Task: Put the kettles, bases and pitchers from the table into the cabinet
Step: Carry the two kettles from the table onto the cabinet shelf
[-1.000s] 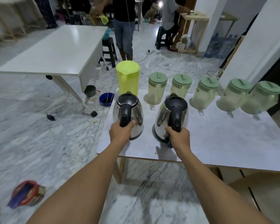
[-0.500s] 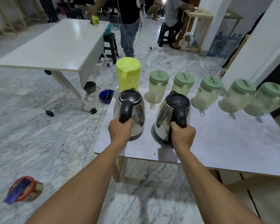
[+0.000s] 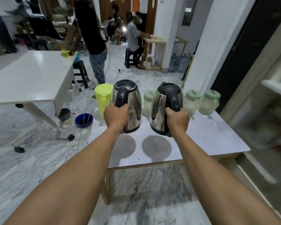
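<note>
Two steel kettles with black lids hang in the air above the marble-topped table, their round shadows on it. My left hand grips the black handle of the left kettle. My right hand grips the handle of the right kettle, which tilts slightly. Behind them on the table stand a yellow pitcher and several pale pitchers with green lids, some hidden by the kettles. The cabinet with a white shelf is at the right, blurred.
A white table on wheels stands to the left. A blue bowl and a dark pot lie on the marble floor. A person stands behind; others sit further back near water bottles.
Both kettles have been lifted off the table and now hang above it. The view has swung right and up, bringing the cabinet into sight.
</note>
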